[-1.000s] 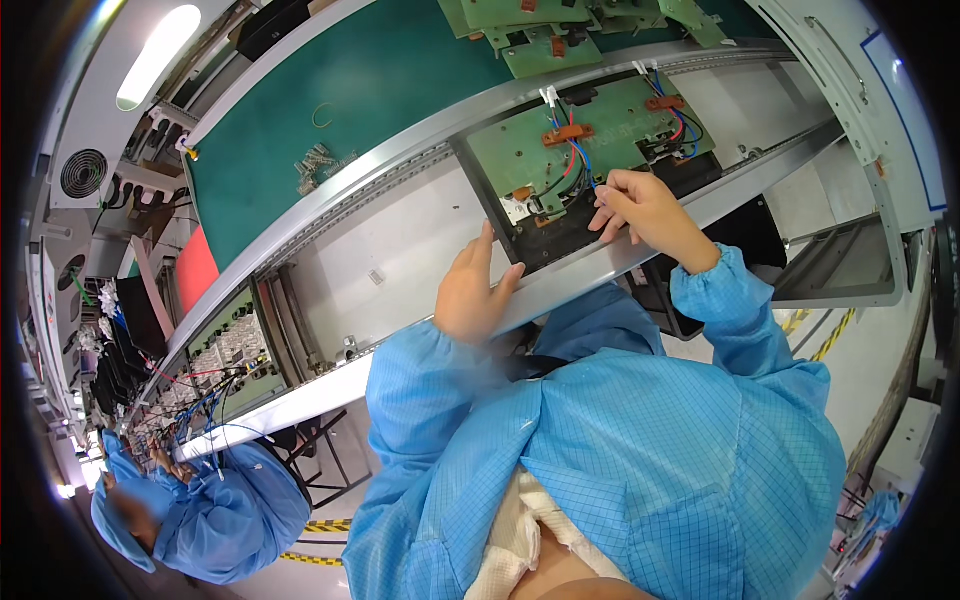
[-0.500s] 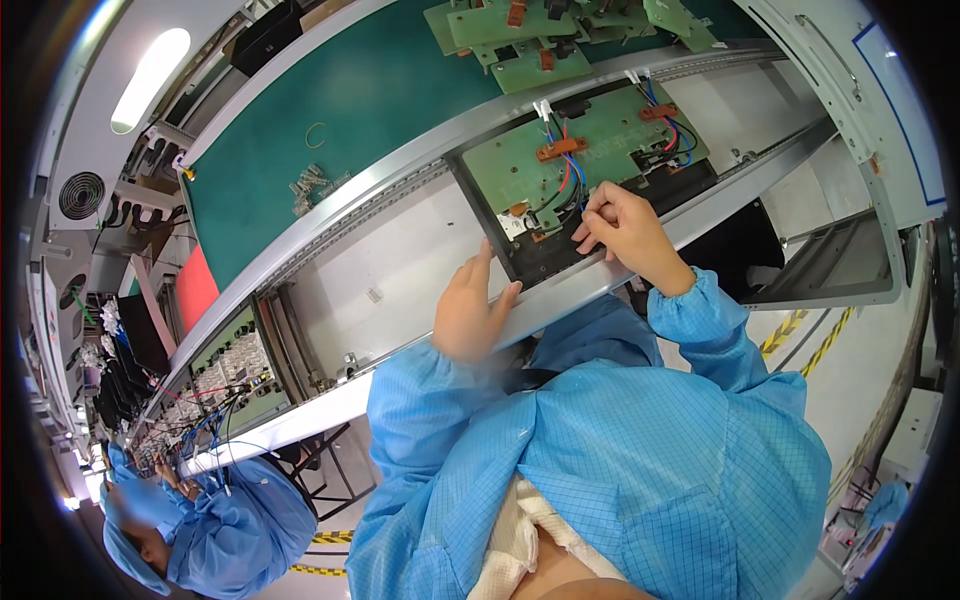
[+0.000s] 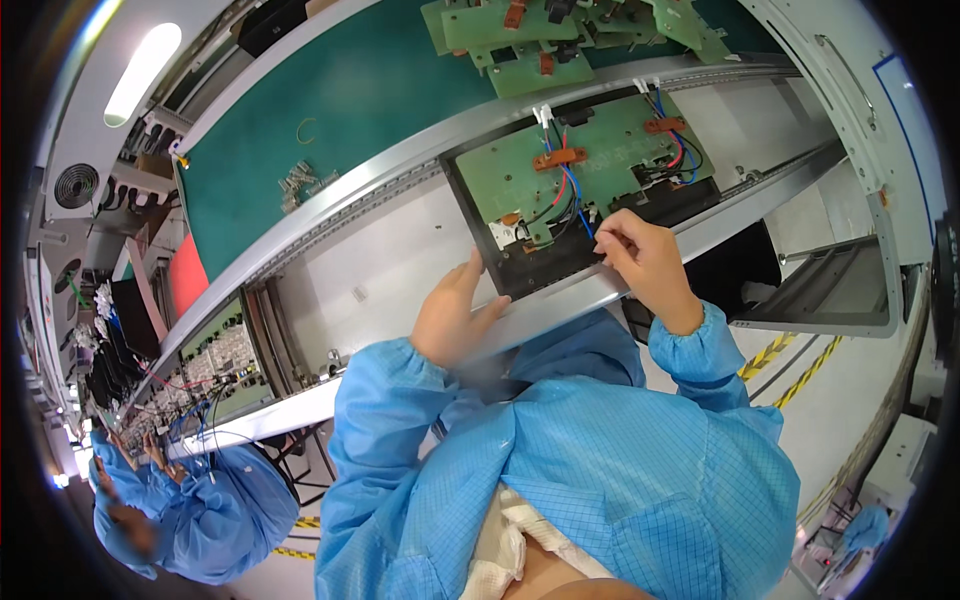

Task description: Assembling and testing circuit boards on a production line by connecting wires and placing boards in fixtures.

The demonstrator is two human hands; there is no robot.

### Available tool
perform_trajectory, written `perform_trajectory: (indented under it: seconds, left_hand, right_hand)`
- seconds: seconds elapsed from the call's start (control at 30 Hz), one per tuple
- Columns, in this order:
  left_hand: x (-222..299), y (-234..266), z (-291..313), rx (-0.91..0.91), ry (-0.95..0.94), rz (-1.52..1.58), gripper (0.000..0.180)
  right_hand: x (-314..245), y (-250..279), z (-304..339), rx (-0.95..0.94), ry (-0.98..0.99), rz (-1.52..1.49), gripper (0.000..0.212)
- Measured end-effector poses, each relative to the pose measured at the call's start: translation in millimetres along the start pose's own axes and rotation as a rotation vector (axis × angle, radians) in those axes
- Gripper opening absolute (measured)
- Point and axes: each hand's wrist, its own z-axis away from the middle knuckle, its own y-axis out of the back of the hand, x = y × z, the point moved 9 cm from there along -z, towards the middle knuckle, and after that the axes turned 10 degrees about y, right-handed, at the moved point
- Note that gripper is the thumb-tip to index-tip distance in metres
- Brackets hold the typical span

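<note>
Desk (image 3: 380,80): topped in dark green, stretched across the upper part of the view beyond the metal rails.
Near rail (image 3: 550,308): silver, run along the person's side of a pale channel, with the black frame set against it.
Co-worker (image 3: 215,510): dressed in blue, seen at the lower left, well apart from the person's own hands.
Black frame (image 3: 545,268): laid flat between the rails, with the circuit board carried in it.
Circuit board (image 3: 500,180): green, seated within the black frame, its lower edge turned toward the hands.
Stacked boards (image 3: 480,30): green too, heaped on the desk beyond the far rail.
Left hand (image 3: 450,312): held wide, thumb parted from the fingers, placed at the frame's lower left corner; whether it is touched cannot be told.
Right hand (image 3: 640,265): fingers curled and tips brought narrowly together by the frame's lower edge; whether anything is gripped cannot be told.
Brown blocks (image 3: 560,158): two, mounted on the board, wires gathered at each.
Blue wire (image 3: 577,198): led down from the left block to near the right fingertips.
Metal pieces (image 3: 300,185): small, clustered on the desk.
Thin loop (image 3: 306,131): yellowish, laid just beyond them.
</note>
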Motion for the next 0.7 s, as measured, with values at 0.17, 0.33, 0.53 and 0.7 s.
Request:
perform_trajectory:
  seconds: [0.17, 0.33, 0.53, 0.7]
  left_hand:
    - [10.1, -14.1, -12.9, -0.03, -0.029, 0.038, 0.072]
    - [44.1, -37.2, -34.2, -0.103, -0.09, 0.052, 0.074]
    - [85.4, -63.7, -70.1, -0.191, -0.11, 0.015, 0.074]
    - [107.8, -93.1, -107.7, -0.217, -0.141, -0.004, 0.076]
  right_hand:
    - [-30.6, 29.1, 13.5, 0.214, 0.303, 0.074, 0.013]
    - [-48.7, 42.1, 31.8, 0.308, 0.633, 0.219, 0.029]
    - [-38.5, 54.4, 44.3, 0.355, 0.566, 0.154, 0.024]
    - [-11.9, 73.0, 54.0, 0.399, 0.491, 0.072, 0.023]
